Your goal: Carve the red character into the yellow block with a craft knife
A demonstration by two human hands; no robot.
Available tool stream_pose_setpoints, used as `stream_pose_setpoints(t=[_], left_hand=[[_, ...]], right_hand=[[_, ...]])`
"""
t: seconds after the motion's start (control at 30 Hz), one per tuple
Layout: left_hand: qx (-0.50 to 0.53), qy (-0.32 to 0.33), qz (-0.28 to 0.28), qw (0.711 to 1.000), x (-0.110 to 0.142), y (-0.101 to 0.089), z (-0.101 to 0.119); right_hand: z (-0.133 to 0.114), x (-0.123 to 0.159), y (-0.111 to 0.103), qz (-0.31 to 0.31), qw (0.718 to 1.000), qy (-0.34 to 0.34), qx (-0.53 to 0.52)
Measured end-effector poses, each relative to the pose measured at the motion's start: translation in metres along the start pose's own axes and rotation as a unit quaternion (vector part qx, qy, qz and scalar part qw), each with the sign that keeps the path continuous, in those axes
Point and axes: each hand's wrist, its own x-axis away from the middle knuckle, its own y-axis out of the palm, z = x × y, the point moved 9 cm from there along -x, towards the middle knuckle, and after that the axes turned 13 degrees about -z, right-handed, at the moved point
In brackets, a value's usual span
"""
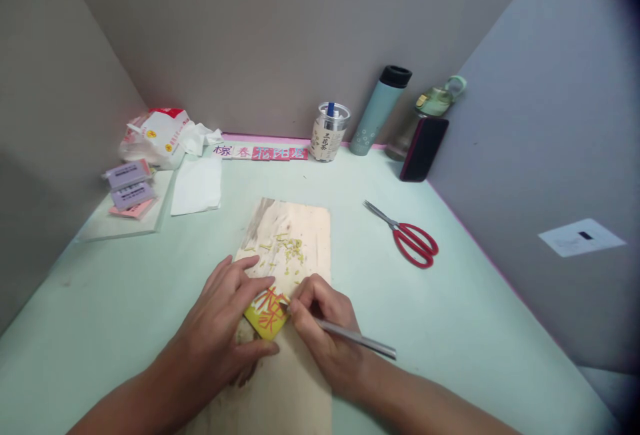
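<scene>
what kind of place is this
Probably a small craft desk in a walled booth: a yellow block being carved, a board with shavings, and scissors.

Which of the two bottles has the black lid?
The teal bottle, between the can and the phone; the other bottle, partly behind the phone, has a green lid.

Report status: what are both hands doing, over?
Left hand holding yellow block on board. Right hand gripping silver tool, tip at yellow block. Shavings beyond it; scissors off right.

two hands [225, 311] [325, 325], one pen-shaped tool [357, 338], two bottles [377, 113] [434, 100], one phone [424, 149]
</scene>
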Motion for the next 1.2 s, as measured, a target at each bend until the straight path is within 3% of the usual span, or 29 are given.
stream_pose_setpoints(t=[0.27, 0.57, 0.8, 1.2], left_hand=[[0.002, -0.005, 0.001, 1.000, 0.000, 0.000, 0.000], [0.007, -0.003, -0.020, 1.000, 0.001, 0.001, 0.002], [0.000, -0.006, -0.019, 1.000, 0.003, -0.001, 0.001], [0.004, -0.003, -0.028, 1.000, 0.004, 0.000, 0.001]], right_hand=[[0.001, 0.004, 0.000, 0.019, 0.999, -0.027, -0.005], [-0.002, 0.009, -0.003, 0.046, 0.991, -0.122, 0.000], [-0.011, 0.005, -0.002, -0.004, 0.994, -0.104, 0.036], [-0.016, 0.003, 0.002, -0.013, 0.988, -0.118, 0.103]])
